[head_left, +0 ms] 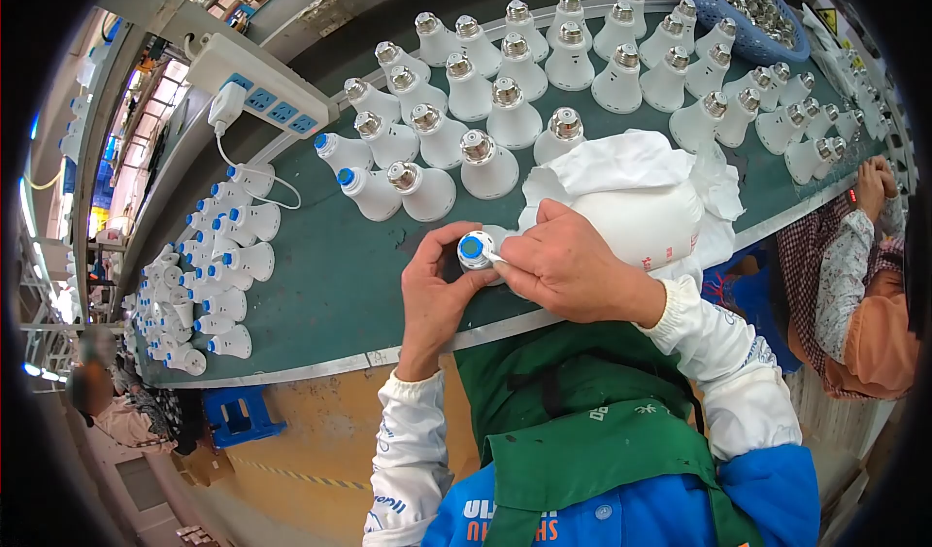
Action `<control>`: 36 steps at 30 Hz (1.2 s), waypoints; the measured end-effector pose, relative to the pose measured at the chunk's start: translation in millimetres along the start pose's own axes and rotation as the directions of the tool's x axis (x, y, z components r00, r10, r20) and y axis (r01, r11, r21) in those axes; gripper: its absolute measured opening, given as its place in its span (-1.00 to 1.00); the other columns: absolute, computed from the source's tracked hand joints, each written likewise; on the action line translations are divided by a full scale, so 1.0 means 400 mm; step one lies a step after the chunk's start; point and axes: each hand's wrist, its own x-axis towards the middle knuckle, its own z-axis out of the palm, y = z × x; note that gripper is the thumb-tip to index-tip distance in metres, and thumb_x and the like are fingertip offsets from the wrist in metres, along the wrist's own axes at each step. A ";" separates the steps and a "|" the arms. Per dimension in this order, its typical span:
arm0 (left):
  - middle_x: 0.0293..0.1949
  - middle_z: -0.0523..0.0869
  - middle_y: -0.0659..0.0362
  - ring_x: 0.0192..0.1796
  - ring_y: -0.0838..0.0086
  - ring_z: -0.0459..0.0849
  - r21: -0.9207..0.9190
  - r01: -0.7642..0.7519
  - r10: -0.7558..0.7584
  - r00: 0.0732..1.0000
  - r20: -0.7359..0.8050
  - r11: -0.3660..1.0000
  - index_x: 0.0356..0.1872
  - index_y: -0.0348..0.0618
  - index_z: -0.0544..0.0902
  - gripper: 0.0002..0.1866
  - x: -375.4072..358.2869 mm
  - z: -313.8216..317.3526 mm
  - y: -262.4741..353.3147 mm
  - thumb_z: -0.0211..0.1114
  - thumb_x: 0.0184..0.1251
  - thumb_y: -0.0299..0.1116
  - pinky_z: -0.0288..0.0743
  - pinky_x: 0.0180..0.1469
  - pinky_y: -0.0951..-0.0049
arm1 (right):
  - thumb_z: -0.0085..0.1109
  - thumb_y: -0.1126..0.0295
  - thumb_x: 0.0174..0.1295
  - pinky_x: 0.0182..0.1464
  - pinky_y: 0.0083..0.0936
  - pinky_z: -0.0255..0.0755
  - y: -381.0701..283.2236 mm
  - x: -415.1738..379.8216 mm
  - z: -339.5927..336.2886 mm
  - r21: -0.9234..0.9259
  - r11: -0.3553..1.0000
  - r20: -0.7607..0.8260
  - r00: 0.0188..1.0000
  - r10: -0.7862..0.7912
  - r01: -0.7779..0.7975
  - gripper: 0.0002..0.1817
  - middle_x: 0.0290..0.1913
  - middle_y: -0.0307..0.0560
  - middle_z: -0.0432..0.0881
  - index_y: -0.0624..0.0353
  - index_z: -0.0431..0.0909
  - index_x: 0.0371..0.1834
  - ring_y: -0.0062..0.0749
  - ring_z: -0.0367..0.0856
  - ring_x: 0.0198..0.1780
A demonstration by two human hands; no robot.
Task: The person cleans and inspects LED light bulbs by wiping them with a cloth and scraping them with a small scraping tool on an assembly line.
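Note:
Near the front edge of the green bench stands a white bulb housing with a blue cap [473, 247]. My left hand [437, 285] is wrapped round its left side, thumb and fingers against it. My right hand [568, 265] pinches a small white item [493, 256] at the right side of the blue cap; what it is cannot be made out. Just beyond my right hand lies a white bag with crumpled cloth or paper [636, 212]. Bulbs with silver metal caps [488, 165] stand behind my hands, and two with blue caps [370, 194] stand to the left.
Many blue-capped bulbs [248, 261] stand at the left of the bench [320, 295]. A power strip [254, 86] with a plugged cable is at the upper left. A blue basket [743, 13] of metal caps sits at the back right. Another person's hands [874, 186] are at the far right.

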 end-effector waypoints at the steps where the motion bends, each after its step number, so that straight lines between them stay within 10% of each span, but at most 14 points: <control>1: -0.05 0.60 0.19 0.00 0.52 0.57 0.011 -0.038 0.038 0.997 -0.065 0.999 -0.02 -0.28 0.51 -0.50 -0.001 0.011 -0.002 0.41 -0.08 -0.67 0.46 0.09 0.51 | 0.16 0.35 0.14 -0.37 -0.38 0.17 0.000 0.000 -0.001 0.001 1.000 0.000 1.000 0.000 0.000 -0.79 -0.75 -0.17 0.37 0.11 0.39 -0.59 -0.20 0.32 -0.67; 16: -0.24 0.58 0.23 -0.25 0.61 0.52 0.417 -0.061 0.255 0.867 -0.428 0.907 -0.15 -0.21 0.55 -0.53 0.004 0.002 -0.011 0.52 -0.16 -0.53 0.45 -0.19 0.55 | 0.16 0.39 0.14 -0.39 -0.37 0.13 -0.005 -0.003 -0.016 0.037 0.999 0.035 0.999 -0.013 0.012 -0.78 -0.71 -0.16 0.37 0.10 0.34 -0.60 -0.20 0.33 -0.64; 29: -0.34 0.44 0.27 -0.38 0.60 0.40 0.386 -0.241 0.368 0.880 -0.299 0.890 -0.02 -0.18 0.51 -0.40 0.034 -0.008 -0.006 0.56 -0.21 -0.45 0.36 -0.35 0.59 | 0.17 0.45 0.12 -0.36 -0.34 0.13 -0.013 -0.002 -0.019 0.106 0.992 0.099 0.994 0.052 -0.063 -0.85 -0.60 -0.09 0.44 0.18 0.43 -0.54 -0.19 0.35 -0.54; 33: -0.14 0.49 0.22 -0.25 0.54 0.43 0.671 -0.161 0.606 0.615 -0.505 0.723 0.02 -0.18 0.47 -0.46 -0.008 -0.210 0.033 0.48 -0.05 -0.42 0.37 -0.22 0.57 | 0.18 0.46 0.11 -0.35 -0.36 0.13 -0.024 0.003 -0.031 0.156 0.978 0.090 0.988 0.127 -0.140 -0.90 -0.59 -0.10 0.44 0.20 0.49 -0.49 -0.20 0.33 -0.54; 36: 0.07 0.43 0.08 0.06 0.34 0.39 0.419 -0.047 0.418 0.238 -0.877 0.907 0.20 -0.28 0.32 -0.36 0.034 -0.445 0.005 0.40 0.09 -0.39 0.31 0.09 0.39 | 0.18 0.46 0.11 -0.33 -0.37 0.13 -0.021 0.001 -0.030 0.155 0.974 0.127 0.981 0.147 -0.166 -0.92 -0.58 -0.10 0.45 0.21 0.51 -0.47 -0.19 0.34 -0.52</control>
